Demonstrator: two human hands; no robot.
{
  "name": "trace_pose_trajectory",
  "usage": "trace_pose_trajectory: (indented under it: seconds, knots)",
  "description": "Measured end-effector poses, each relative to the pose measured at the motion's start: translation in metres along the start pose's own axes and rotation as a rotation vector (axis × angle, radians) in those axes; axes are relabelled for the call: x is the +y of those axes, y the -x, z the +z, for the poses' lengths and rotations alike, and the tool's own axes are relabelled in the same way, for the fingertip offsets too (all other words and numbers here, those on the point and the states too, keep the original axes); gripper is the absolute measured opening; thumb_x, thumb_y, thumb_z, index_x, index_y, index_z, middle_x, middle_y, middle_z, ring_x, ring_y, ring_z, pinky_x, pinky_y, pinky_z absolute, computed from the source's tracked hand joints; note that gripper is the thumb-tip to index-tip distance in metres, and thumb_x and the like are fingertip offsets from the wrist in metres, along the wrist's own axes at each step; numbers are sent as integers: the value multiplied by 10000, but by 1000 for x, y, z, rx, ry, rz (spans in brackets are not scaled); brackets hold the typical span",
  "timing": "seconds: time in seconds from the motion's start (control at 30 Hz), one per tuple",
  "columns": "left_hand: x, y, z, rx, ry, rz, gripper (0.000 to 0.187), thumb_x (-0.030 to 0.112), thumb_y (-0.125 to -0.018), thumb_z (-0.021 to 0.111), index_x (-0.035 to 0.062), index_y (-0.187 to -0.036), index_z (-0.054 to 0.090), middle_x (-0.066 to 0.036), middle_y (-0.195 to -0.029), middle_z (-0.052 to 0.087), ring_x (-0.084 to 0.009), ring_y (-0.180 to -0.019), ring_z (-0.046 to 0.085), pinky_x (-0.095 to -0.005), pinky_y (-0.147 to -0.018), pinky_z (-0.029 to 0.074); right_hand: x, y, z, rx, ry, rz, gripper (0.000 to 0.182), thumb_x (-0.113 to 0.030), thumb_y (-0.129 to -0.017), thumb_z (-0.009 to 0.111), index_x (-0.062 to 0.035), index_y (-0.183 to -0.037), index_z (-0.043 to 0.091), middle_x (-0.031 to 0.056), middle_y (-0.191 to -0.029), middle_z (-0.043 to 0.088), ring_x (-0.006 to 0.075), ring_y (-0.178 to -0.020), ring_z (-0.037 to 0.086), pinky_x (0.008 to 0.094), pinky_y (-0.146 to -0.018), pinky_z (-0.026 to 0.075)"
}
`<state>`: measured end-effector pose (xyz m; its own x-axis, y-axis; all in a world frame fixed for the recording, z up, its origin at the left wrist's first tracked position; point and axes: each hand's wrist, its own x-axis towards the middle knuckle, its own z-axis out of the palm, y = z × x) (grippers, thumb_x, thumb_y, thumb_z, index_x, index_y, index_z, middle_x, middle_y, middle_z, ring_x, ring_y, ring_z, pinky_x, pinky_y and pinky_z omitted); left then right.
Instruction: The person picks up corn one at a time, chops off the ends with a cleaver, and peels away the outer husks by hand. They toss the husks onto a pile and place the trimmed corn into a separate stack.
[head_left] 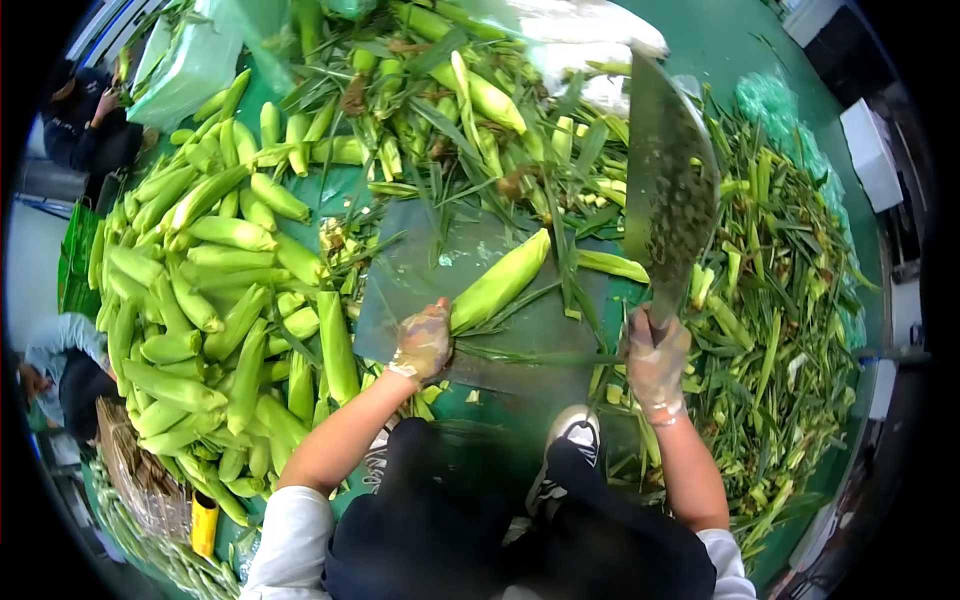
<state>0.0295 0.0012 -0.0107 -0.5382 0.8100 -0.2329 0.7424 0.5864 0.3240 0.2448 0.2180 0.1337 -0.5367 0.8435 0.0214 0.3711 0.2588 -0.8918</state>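
Note:
My left hand (424, 342), in a thin clear glove, is closed round the near end of an ear of corn (502, 283) in its green husk. That ear lies slanted over a dark grey board (400, 270), its far tip cut flat and pale. My right hand (656, 350), gloved too, grips the handle of a broad cleaver (672, 170). The blade points away from me, raised to the right of the board, and is speckled with wet bits. Between board and blade lies a pale green husk piece (612, 265). Loose leaf strips lie across the board.
A large heap of trimmed corn ears (215, 290) lies on the left. Untrimmed ears with leaves (430, 90) are piled beyond the board. Cut husks and leaves (780, 350) cover the right side. Another person (90, 120) sits at the upper left, and one more person (65, 365) is below.

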Motion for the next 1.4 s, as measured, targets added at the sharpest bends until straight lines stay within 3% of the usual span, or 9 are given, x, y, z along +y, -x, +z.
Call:
trace_pose_trajectory:
  seconds: [0.07,0.27,0.33,0.5,0.57,0.7,0.83,0.97,1.4]
  knots:
    - [-2,1,-3,-11,-26,4,499,140,-716,634,-21,-1171,509,-217,-1004,632,-355,-923,624,-426,-773,496,30,-1,12,79,277,-335,275,-238,-852,661,-18,-743,538,108,-555,498,234,-481,448,337,-492,395]
    - [-22,19,-8,507,35,258,291,126,-749,593,-23,-997,560,-195,-844,641,-373,-780,629,-437,-675,499,117,-23,16,-315,586,182,376,-432,-859,593,-67,-833,678,216,-762,647,399,-736,628,456,-674,488]
    - [-21,43,-6,329,161,-114,331,106,-703,624,-36,-992,550,-237,-893,627,-378,-866,617,-410,-738,511,96,-21,6,-197,700,162,361,-419,-854,602,-69,-801,672,204,-747,647,388,-723,629,449,-673,493]
    - [87,39,26,167,1714,-140,436,215,-927,582,-7,-1280,453,-168,-1240,533,-253,-1077,578,-351,-928,461,44,-38,1,1,457,141,388,-395,-881,618,-16,-797,621,167,-622,578,308,-571,554,396,-568,431]
    - [94,4,7,608,193,265,621,368,-866,649,-19,-1304,438,-295,-1176,522,-425,-1001,550,-400,-873,465,20,-42,-7,-2,372,52,430,-408,-892,616,9,-790,590,102,-575,504,230,-524,440,382,-537,383]
    - [48,-51,-42,51,-248,-70,559,309,-744,692,54,-1213,525,-177,-1128,566,-328,-1088,531,-463,-937,410,-33,-36,-9,102,234,-66,305,-267,-888,648,4,-774,567,61,-568,489,163,-528,394,316,-524,383]
    - [11,-70,-14,205,-295,39,328,175,-751,631,77,-1062,596,-146,-1002,606,-324,-972,582,-433,-824,457,-34,-9,16,76,-44,14,245,-229,-894,633,-7,-817,567,63,-599,511,167,-537,404,314,-519,378]
    - [12,-61,-32,74,-229,33,359,203,-715,653,89,-1051,599,-146,-989,614,-320,-951,596,-429,-791,477,66,29,56,-236,519,33,364,-388,-874,608,-27,-823,616,254,-691,606,430,-711,610,436,-653,490]
    - [-62,110,-135,199,756,-423,641,150,-655,823,-4,-1195,512,-116,-1004,651,-236,-907,630,-340,-815,503,67,14,5,59,339,344,368,-364,-895,594,-1,-845,633,168,-639,600,337,-587,589,427,-565,458]
